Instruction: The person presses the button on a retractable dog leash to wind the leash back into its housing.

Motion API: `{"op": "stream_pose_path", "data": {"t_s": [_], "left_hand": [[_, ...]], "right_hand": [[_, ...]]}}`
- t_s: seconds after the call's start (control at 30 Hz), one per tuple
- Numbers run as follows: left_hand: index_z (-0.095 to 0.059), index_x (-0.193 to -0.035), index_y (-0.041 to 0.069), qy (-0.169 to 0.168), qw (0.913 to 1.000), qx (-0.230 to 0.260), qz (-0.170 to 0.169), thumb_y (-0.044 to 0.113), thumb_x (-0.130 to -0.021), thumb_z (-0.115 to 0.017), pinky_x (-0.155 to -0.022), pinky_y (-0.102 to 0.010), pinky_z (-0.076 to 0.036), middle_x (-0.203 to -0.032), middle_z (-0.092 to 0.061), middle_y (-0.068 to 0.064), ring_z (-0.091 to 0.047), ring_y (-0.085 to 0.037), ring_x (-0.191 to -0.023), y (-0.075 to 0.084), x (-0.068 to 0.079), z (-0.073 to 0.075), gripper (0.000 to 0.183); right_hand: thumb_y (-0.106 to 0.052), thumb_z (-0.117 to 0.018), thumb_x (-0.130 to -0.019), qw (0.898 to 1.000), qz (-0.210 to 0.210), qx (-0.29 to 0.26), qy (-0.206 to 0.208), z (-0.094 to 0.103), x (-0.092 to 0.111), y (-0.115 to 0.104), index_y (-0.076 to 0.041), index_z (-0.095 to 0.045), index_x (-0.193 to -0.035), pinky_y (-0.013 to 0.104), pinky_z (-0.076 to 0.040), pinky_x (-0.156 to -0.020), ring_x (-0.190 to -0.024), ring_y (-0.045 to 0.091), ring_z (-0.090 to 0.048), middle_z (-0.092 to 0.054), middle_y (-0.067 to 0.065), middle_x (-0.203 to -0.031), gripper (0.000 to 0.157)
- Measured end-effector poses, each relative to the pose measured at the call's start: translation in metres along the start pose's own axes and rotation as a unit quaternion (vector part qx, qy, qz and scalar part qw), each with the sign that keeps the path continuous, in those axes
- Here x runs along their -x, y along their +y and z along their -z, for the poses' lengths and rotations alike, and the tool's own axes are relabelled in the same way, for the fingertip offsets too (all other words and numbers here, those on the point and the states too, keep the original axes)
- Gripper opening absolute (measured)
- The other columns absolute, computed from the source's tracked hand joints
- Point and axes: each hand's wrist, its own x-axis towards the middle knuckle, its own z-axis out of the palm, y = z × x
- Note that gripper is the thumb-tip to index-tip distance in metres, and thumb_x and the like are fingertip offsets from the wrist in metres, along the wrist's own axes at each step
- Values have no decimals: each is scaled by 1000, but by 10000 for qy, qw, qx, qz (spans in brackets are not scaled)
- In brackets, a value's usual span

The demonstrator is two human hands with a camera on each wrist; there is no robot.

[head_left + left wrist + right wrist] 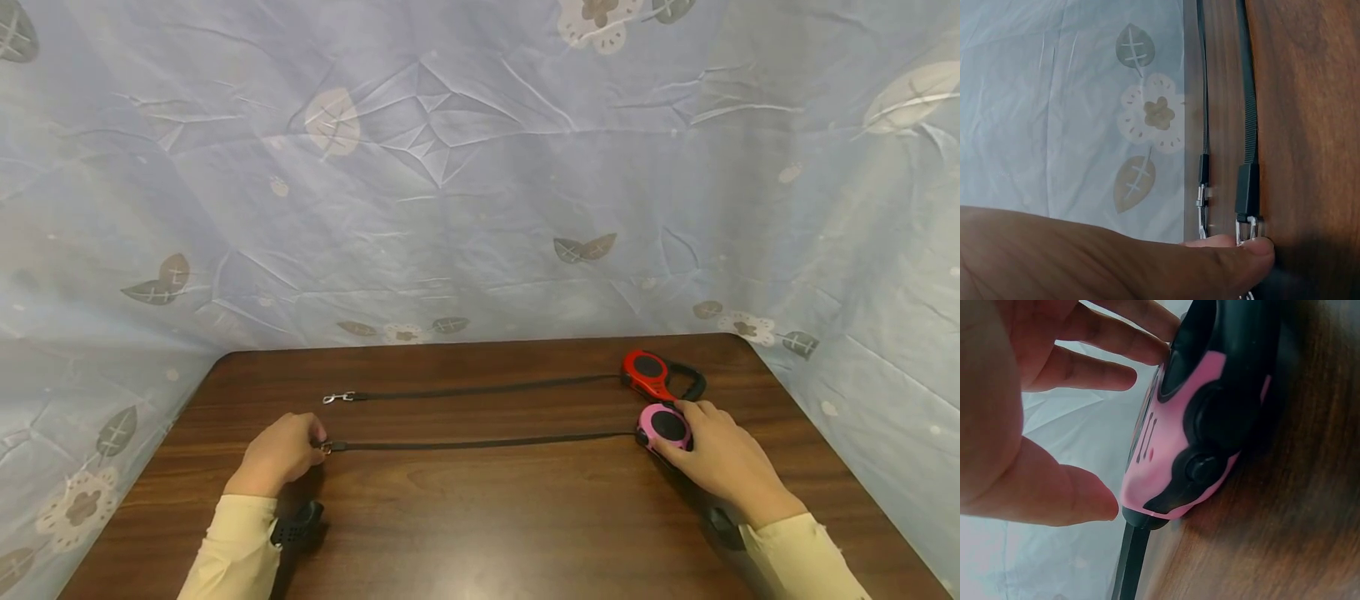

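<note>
At the left of the table, my left hand pinches the metal snap hook of a pink retractable dog leash between thumb and finger. Its black strap runs straight across to the pink case. Over that case lies my right hand, its fingers spread and fairly straight. In the right wrist view, the fingertips meet the top of the pink leash case, while the thumb lies beside its front end. The black handle is partly covered by my hand in the head view.
Behind the pink leash lies a red retractable leash with a black handle. Its strap stretches left to a silver snap hook, roughly parallel to the other strap. A patterned cloth hangs along the edges of the brown wooden table.
</note>
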Motion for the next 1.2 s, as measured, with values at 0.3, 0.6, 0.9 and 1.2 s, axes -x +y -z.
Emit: {"op": "stream_pose_path", "data": {"t_s": [0.3,0.6,0.9,1.2], "left_hand": [[-66,-87,11,-81,10000,33,-10,12,-90,-77,-73,-50,-50,-87,-66,-4,-58,-23,-79,0,1,2,12],[-65,-87,9,-292,9986,148,-416,13,-95,-73,-74,-44,-48,-86,-62,-2,-54,-20,-78,-16,-2,2,12],[-64,-88,7,-498,9966,599,-257,14,-88,-80,-72,-41,-47,-85,-61,-4,-55,-22,-79,-34,2,7,17],[-67,-88,6,-737,9965,388,23,20,-92,-78,-71,-43,-49,-86,-61,-6,-55,-24,-80,-30,5,11,18]], "right_hand": [[-57,-73,-91,9999,-8,10,-120,-1,-2,3,8,-55,-135,60,-50,-78,-106,44,-59,-61,27,-122,81],[-59,-72,-90,9999,-38,-9,-116,1,-1,3,8,-55,-136,63,-50,-83,-111,48,-58,-60,29,-126,83],[-62,-71,-90,9999,-77,-27,-151,0,-1,7,6,-54,-139,66,-49,-86,-116,50,-57,-58,29,-130,86],[-60,-68,-93,9996,-124,-15,-270,7,0,9,6,-53,-139,68,-47,-87,-119,52,-54,-56,31,-133,82]]}}
